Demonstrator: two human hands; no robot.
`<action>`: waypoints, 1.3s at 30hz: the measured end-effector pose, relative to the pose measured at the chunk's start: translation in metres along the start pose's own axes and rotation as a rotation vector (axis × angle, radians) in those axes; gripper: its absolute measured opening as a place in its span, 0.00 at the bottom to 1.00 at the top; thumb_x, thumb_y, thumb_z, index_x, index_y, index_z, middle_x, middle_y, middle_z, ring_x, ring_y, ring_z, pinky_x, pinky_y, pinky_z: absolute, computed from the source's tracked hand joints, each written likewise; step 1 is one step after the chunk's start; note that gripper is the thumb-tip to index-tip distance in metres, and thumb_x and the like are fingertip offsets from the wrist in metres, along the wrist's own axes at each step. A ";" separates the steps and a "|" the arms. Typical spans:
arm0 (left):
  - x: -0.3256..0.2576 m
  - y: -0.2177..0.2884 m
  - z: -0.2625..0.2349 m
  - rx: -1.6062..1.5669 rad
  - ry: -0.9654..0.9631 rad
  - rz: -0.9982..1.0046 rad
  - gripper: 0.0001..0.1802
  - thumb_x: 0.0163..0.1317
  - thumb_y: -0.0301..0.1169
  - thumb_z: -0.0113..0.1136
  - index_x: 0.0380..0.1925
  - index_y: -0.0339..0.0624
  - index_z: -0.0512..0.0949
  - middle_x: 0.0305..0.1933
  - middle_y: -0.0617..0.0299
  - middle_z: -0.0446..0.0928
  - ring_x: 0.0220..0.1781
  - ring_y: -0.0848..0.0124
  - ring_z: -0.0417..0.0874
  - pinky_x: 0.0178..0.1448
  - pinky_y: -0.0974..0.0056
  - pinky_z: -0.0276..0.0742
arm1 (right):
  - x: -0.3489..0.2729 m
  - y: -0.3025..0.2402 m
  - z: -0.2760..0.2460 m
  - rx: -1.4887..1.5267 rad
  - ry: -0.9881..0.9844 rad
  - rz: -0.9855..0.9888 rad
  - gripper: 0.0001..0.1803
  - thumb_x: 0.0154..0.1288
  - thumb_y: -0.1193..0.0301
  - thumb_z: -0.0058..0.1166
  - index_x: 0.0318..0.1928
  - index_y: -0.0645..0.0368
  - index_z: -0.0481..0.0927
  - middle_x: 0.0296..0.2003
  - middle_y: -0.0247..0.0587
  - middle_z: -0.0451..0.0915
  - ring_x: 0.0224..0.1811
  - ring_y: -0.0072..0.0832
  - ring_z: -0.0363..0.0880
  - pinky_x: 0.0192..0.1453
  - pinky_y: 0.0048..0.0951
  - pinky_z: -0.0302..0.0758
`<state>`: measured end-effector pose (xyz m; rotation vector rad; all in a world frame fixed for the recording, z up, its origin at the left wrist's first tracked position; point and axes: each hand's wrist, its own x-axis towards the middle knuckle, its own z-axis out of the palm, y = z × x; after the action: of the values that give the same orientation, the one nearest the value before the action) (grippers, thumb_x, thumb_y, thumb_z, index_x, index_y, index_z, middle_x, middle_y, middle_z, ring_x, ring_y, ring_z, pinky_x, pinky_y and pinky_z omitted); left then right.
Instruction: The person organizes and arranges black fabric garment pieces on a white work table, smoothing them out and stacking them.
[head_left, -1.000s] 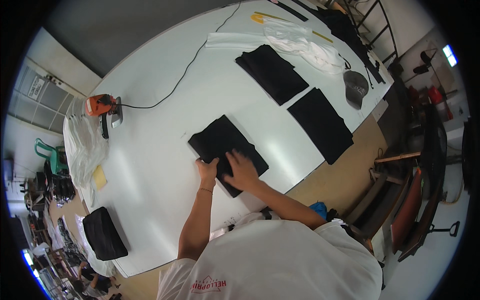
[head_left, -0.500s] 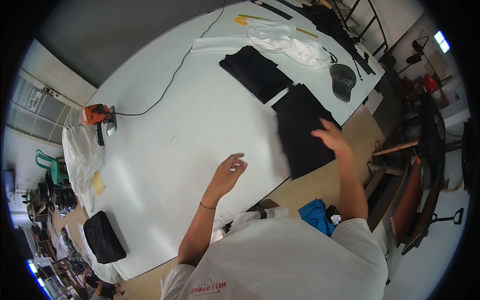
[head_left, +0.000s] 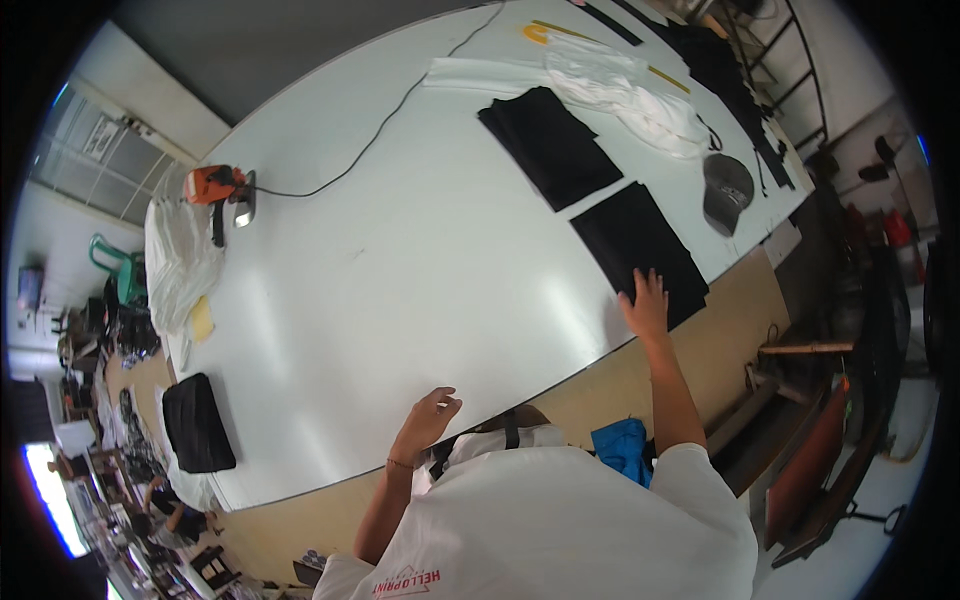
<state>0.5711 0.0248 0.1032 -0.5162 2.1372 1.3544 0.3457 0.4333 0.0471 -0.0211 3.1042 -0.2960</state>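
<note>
My right hand (head_left: 646, 303) lies with fingers spread on the near edge of a folded black cloth (head_left: 640, 240), at the table's right front edge. A second folded black cloth (head_left: 550, 145) lies just beyond it, a narrow strip of white tabletop between the two. My left hand (head_left: 428, 420) hovers by the front edge of the table, close to my body. Its fingers are loosely bent, with nothing in them.
On the white table (head_left: 360, 330) an orange iron-like tool (head_left: 213, 186) trails a cord. White cloth (head_left: 625, 95), a yellow ruler (head_left: 668, 80) and a dark cap (head_left: 727, 193) are at the far right. A black bundle (head_left: 198, 424) and white cloths (head_left: 178, 250) line the left edge.
The nearer black cloth, blurred and longer before, now lies flat and shorter. My right hand has come down onto it, and my left hand has drawn back toward my body. The view has shifted.
</note>
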 end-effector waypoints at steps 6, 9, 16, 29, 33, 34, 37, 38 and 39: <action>-0.012 -0.040 -0.017 0.019 0.073 -0.019 0.26 0.68 0.42 0.57 0.58 0.34 0.74 0.51 0.47 0.81 0.49 0.58 0.84 0.54 0.59 0.78 | 0.079 -0.072 0.009 -0.113 0.183 0.029 0.37 0.72 0.46 0.42 0.74 0.49 0.57 0.75 0.52 0.52 0.77 0.52 0.48 0.73 0.65 0.51; -0.014 -0.057 -0.042 0.016 0.114 0.058 0.25 0.68 0.42 0.57 0.57 0.34 0.75 0.51 0.46 0.81 0.48 0.56 0.85 0.53 0.58 0.79 | 0.079 -0.059 0.050 -0.408 0.137 0.028 0.35 0.74 0.42 0.36 0.75 0.42 0.55 0.75 0.45 0.53 0.77 0.49 0.49 0.70 0.69 0.54; -0.052 -0.209 -0.163 0.015 0.855 0.007 0.21 0.63 0.36 0.63 0.53 0.36 0.76 0.52 0.45 0.78 0.52 0.52 0.80 0.58 0.54 0.75 | 0.061 -0.077 0.063 -0.195 0.222 0.140 0.42 0.71 0.36 0.31 0.74 0.51 0.55 0.73 0.54 0.55 0.75 0.53 0.53 0.71 0.62 0.57; -0.160 -0.388 -0.387 0.454 1.281 -0.488 0.49 0.55 0.38 0.69 0.75 0.52 0.54 0.77 0.46 0.52 0.78 0.39 0.49 0.75 0.32 0.45 | -0.214 -0.454 0.133 0.361 -0.173 -0.490 0.32 0.68 0.67 0.54 0.68 0.68 0.62 0.69 0.60 0.60 0.74 0.52 0.56 0.77 0.45 0.53; -0.163 -0.403 -0.393 0.383 1.237 -0.446 0.47 0.55 0.36 0.68 0.74 0.50 0.56 0.78 0.46 0.50 0.78 0.38 0.48 0.74 0.29 0.43 | -0.245 -0.527 0.131 0.344 -0.266 -0.599 0.31 0.67 0.69 0.55 0.66 0.67 0.63 0.68 0.61 0.61 0.74 0.53 0.55 0.75 0.49 0.55; -0.163 -0.404 -0.396 0.367 1.244 -0.433 0.46 0.55 0.35 0.67 0.74 0.50 0.56 0.78 0.46 0.50 0.78 0.38 0.48 0.74 0.29 0.43 | -0.247 -0.539 0.132 0.353 -0.280 -0.604 0.31 0.67 0.70 0.55 0.66 0.66 0.63 0.67 0.61 0.62 0.74 0.53 0.55 0.75 0.49 0.56; -0.162 -0.398 -0.398 0.343 1.261 -0.413 0.45 0.55 0.34 0.67 0.73 0.49 0.58 0.78 0.46 0.51 0.78 0.38 0.47 0.74 0.29 0.41 | -0.250 -0.566 0.133 0.391 -0.336 -0.591 0.30 0.67 0.70 0.54 0.66 0.66 0.63 0.67 0.59 0.62 0.73 0.51 0.55 0.75 0.48 0.57; -0.161 -0.393 -0.395 0.354 1.267 -0.418 0.45 0.55 0.34 0.67 0.73 0.49 0.59 0.78 0.46 0.51 0.78 0.38 0.47 0.74 0.29 0.41 | -0.251 -0.571 0.131 0.414 -0.363 -0.569 0.30 0.67 0.70 0.54 0.66 0.65 0.63 0.67 0.58 0.63 0.73 0.51 0.56 0.75 0.48 0.57; -0.161 -0.391 -0.393 0.364 1.276 -0.426 0.44 0.54 0.34 0.67 0.72 0.49 0.59 0.78 0.45 0.51 0.78 0.38 0.47 0.74 0.29 0.40 | -0.252 -0.579 0.129 0.438 -0.392 -0.551 0.30 0.67 0.70 0.54 0.67 0.65 0.63 0.67 0.58 0.63 0.73 0.50 0.56 0.75 0.47 0.57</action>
<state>0.8274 -0.4913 0.0667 -1.8917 2.7992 0.2952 0.6070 -0.1552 0.0351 -0.8169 2.5235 -0.8526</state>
